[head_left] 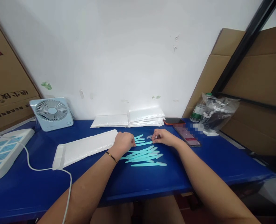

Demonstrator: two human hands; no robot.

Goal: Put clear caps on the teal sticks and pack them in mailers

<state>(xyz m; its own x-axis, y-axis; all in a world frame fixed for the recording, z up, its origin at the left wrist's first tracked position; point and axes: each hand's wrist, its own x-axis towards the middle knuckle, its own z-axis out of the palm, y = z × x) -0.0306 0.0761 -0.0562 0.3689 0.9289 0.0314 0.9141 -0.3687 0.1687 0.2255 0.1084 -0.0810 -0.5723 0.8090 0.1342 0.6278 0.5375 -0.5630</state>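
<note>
Several turquoise eyebrow razors (144, 155) with pale, see-through blade covers lie in a loose, overlapping pile on the blue table. My left hand (124, 142), a dark bracelet at its wrist, is closed at the upper left of the pile. Its fingertips pinch the handle end of one eyebrow razor (143, 144). Opposite it, my right hand (161, 137) has its fingers curled together at that razor's covered end. A small clear piece (149, 137) shows beside the right fingertips; whether it is held is hard to see. More razors (139, 137) lie between the hands.
A white padded mailer (86, 147) lies left of my left hand. Stacked mailers (146, 117) rest against the wall. Two phones (187, 135) (174, 121), a bottle (196, 112) and a clear bag (218, 113) are at right. A fan (52, 113), power strip (9, 152) and white cable (35, 169) are at left.
</note>
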